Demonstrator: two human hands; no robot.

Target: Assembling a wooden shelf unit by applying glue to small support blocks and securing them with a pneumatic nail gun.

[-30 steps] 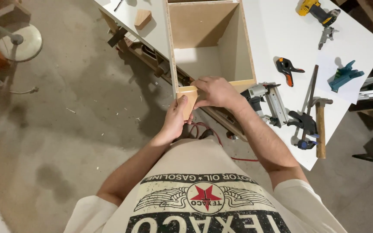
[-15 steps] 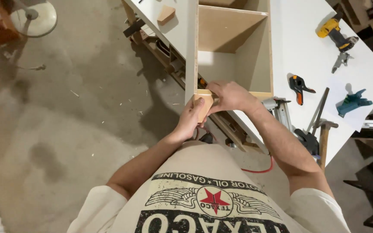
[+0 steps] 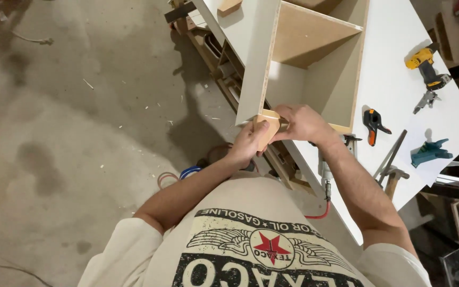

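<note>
— Where were the hands at that moment?

— Both met at the near corner of the open cabinet box [image 3: 314,69], which lay on the white workbench [image 3: 399,90] with that corner hanging just past the bench's near edge. The left hand [image 3: 248,142] was curled around a small wooden block [image 3: 268,130], fingers closed on its lower part, pressing it up against the corner.

— And the right?

— The right hand [image 3: 301,123] lay over the top of the corner, fingers bent down onto the block and the panel edge together. It was closed around them, though I couldn't tell how tightly. Held from both sides like that, the block probably stayed flush with the white side panel [image 3: 256,64], which seems the reason for the double grip.

— Why work at the edge of the bench?

— My guess: the overhang left room for a hand underneath the corner.

— What else lay about?

— A black-and-orange spring clamp [image 3: 373,125] lay just beside the box. Toward the far right corner of the bench sat a yellow drill [image 3: 425,65], and near the right edge a teal clamp [image 3: 430,153]. A hammer [image 3: 391,178] rested at the near right edge, all well apart from the hands. A nail gun [image 3: 325,172] with a red hose [image 3: 320,212] hung by the near edge, beside the right forearm.
</note>
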